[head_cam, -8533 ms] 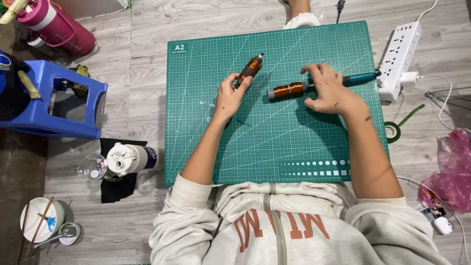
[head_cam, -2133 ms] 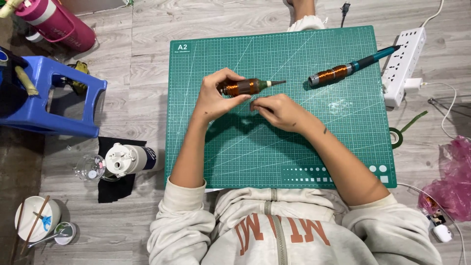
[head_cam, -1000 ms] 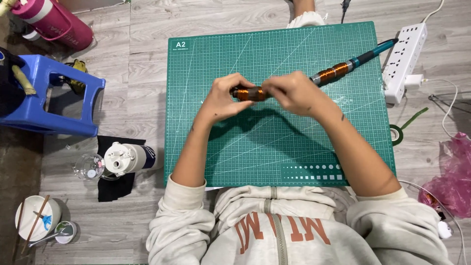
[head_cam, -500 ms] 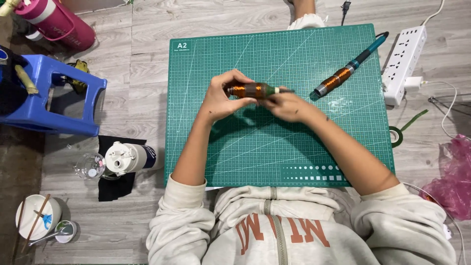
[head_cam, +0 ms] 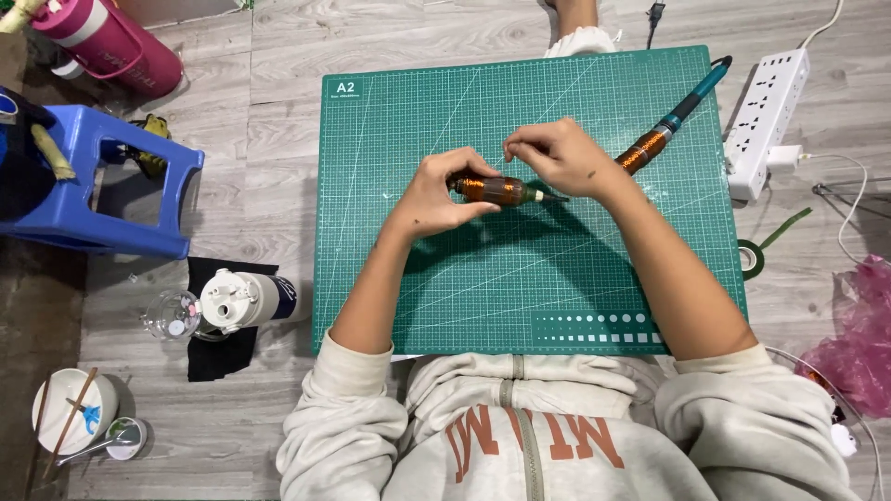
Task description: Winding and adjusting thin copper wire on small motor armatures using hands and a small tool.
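A copper-wound tool (head_cam: 501, 190) is being gripped over the middle of the green cutting mat (head_cam: 418, 278) by the left hand (head_cam: 436, 195), fingers closed around it. Its tip end is being pinched by the right hand (head_cam: 557, 158).
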